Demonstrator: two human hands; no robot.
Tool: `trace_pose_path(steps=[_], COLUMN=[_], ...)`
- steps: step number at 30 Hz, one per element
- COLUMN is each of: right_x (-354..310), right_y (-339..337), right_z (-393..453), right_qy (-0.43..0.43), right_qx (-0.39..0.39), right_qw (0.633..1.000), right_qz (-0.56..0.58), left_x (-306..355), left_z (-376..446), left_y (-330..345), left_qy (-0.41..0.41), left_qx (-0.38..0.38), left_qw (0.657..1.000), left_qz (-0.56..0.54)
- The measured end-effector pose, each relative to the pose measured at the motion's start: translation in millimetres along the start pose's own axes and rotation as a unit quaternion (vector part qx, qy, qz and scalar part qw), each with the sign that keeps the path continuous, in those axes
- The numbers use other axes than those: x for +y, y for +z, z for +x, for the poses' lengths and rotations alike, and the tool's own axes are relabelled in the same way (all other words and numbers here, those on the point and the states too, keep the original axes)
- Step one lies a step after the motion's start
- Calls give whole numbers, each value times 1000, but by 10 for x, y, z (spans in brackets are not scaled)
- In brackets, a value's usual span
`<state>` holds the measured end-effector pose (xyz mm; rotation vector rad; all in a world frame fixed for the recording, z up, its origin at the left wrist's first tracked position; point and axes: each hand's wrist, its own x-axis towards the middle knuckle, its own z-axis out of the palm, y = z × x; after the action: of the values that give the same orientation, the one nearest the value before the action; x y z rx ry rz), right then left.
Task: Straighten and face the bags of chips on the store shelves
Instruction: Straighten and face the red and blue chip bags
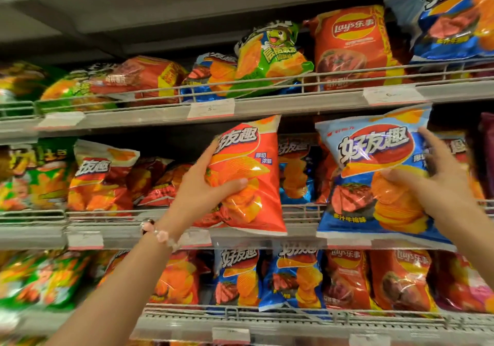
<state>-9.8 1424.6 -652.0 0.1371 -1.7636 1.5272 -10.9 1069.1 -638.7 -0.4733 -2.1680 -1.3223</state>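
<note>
Nearest, the left hand [203,185] grips an orange-red bag [248,177], thumb curled across its front; the right hand [433,177] grips a blue bag [374,174] likewise. Both bags are held in front of the middle shelf [32,232], faces outward. Judged step: facing; next, seat each upright behind the rail. Farther up, a red bag [352,46] reads "Lay's".

Glossy crinkled plastic chip bags [248,174] sit behind matt grey metal wire shelf rails [267,84].
</note>
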Motion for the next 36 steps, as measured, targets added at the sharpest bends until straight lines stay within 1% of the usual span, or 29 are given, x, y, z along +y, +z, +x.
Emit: trace_pose_path(steps=[3,6,8,12,16,20,23,26,30,32,34,36], right_x=[-78,-138,-162,-141,-47,8,9,-2,-3,-6,-10,-20], right_y=[161,359,493,717,851,916,957,1004,1047,1062,1062,1055], right_z=[-17,-34,-32,-14,1,1,-12,-13,-10,-13,-15,-10], right_qy=[19,27,33,40,39,42,40,42,46,48,50,45], right_qx=[-54,-94,-113,-122,-129,-126,-122,-120,-124,-126,-129,-132], right_qw=[998,994,991,988,987,987,988,989,988,988,987,987], right_qz=[29,49,58,82,85,88,83,73,76,78,82,84], left_x=[-158,-341,-451,-645,-835,-1035,-1163,-1254,-1335,-1378,-1351,-1226], left_z=[-79,-78,-27,194,380,507,540,538,521,499,491,478], left_y=[-395,-740,-907,-1097,-1079,-1051,-1105,-1110,-1068,-1031,-989,-929], left_qy=[-15,-25,-35,-27,-19,-45,-69,-86,-125,-143,-152,-152], left_qx=[59,119,146,166,175,163,126,79,55,37,34,61], left_qw=[994,974,961,946,940,948,956,945,947,937,918,896], left_qz=[85,189,232,277,291,271,256,306,291,316,364,413])
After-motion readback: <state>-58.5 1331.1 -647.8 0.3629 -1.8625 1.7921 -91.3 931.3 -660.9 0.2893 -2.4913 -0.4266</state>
